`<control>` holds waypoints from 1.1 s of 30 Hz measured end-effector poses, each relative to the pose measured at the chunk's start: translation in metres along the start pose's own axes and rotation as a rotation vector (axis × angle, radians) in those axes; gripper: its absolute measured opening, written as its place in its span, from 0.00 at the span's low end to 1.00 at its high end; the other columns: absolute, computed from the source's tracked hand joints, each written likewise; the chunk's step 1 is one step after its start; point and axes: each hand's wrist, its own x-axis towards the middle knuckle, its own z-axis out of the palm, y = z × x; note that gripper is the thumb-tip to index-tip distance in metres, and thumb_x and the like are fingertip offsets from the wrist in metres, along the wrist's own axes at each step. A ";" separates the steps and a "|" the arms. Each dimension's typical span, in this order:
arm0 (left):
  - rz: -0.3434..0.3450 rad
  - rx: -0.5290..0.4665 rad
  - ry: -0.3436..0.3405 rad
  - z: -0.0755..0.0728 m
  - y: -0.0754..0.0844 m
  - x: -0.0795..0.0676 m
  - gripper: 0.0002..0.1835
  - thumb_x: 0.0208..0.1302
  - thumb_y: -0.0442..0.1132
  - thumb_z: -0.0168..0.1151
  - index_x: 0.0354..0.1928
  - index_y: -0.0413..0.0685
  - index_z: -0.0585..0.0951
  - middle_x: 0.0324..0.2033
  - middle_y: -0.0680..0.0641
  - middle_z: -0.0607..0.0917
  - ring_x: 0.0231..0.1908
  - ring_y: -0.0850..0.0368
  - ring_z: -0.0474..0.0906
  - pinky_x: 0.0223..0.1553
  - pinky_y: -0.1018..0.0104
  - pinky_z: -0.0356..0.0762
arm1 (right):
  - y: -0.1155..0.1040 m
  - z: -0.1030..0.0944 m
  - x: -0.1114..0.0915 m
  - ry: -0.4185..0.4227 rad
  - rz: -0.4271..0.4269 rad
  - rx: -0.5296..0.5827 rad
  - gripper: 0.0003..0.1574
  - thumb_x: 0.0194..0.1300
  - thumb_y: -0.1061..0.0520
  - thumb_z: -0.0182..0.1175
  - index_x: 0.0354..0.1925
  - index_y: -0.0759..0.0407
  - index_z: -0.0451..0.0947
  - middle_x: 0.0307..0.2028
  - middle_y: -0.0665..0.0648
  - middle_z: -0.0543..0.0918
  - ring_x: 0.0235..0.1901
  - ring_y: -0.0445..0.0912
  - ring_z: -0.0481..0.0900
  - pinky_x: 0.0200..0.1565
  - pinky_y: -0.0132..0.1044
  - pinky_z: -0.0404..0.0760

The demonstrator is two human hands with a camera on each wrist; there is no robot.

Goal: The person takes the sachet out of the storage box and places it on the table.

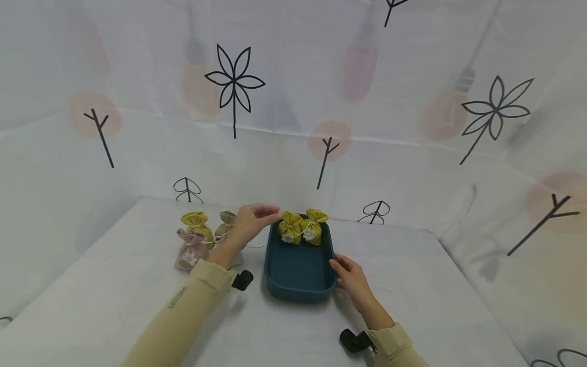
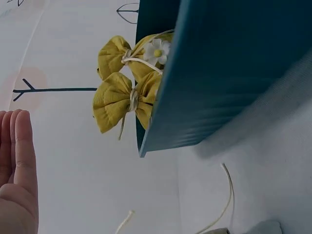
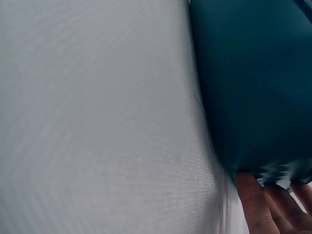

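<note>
Bin sits on desk, approx mid, nr far edge. In it, at its far end: L bag & R bag, both yellow, side by side. LH hovers just beside bin's far-L corner, nr L bag; fingers straight & together, nothing held. RH grips bin's R wall, thumb at rim, fingers on outside. Btwn bin & desk's L edge: pink bag, yellow bag, beige bag, partly behind L arm.

Handling (est.): bags look soft cloth, prob. light, contents unk.; best hold = cinched neck or round body. Avoid flower (may come off) & loose cord (may snag). Bin looks stiff, smooth, maybe slippery; hold by opp. long walls.
</note>
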 end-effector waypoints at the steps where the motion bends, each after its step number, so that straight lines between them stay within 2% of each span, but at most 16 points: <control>1: 0.008 -0.002 -0.005 0.002 0.000 0.002 0.16 0.57 0.46 0.67 0.46 0.48 0.83 0.44 0.49 0.83 0.47 0.55 0.78 0.49 0.57 0.74 | 0.000 0.000 0.000 0.003 0.004 -0.002 0.30 0.70 0.52 0.51 0.64 0.66 0.62 0.59 0.69 0.68 0.55 0.60 0.70 0.44 0.45 0.79; 6: 0.029 -0.029 -0.019 0.014 0.002 0.010 0.16 0.57 0.45 0.67 0.46 0.48 0.83 0.44 0.49 0.83 0.47 0.54 0.77 0.49 0.58 0.74 | -0.002 -0.002 -0.001 0.013 0.018 -0.010 0.30 0.70 0.51 0.51 0.64 0.66 0.62 0.60 0.69 0.68 0.56 0.60 0.70 0.45 0.45 0.79; 12: 0.052 -0.017 -0.027 0.029 0.002 0.020 0.17 0.57 0.45 0.67 0.47 0.46 0.83 0.43 0.48 0.84 0.46 0.54 0.78 0.49 0.59 0.74 | -0.004 -0.004 -0.003 0.016 0.019 -0.011 0.31 0.70 0.51 0.51 0.64 0.66 0.62 0.60 0.69 0.68 0.56 0.60 0.69 0.44 0.45 0.79; 23: 0.030 0.042 -0.029 0.055 0.010 0.041 0.16 0.58 0.44 0.66 0.46 0.45 0.82 0.43 0.47 0.83 0.45 0.53 0.78 0.46 0.62 0.75 | -0.006 -0.004 -0.001 0.006 0.015 -0.002 0.30 0.70 0.51 0.52 0.64 0.66 0.63 0.59 0.69 0.69 0.55 0.59 0.71 0.44 0.44 0.79; 33: -0.005 0.034 -0.040 0.077 0.007 0.054 0.17 0.58 0.45 0.66 0.48 0.46 0.82 0.44 0.47 0.83 0.46 0.54 0.78 0.47 0.63 0.75 | -0.004 -0.001 -0.003 -0.004 0.012 0.001 0.30 0.70 0.53 0.52 0.64 0.66 0.63 0.59 0.69 0.69 0.55 0.60 0.71 0.42 0.43 0.80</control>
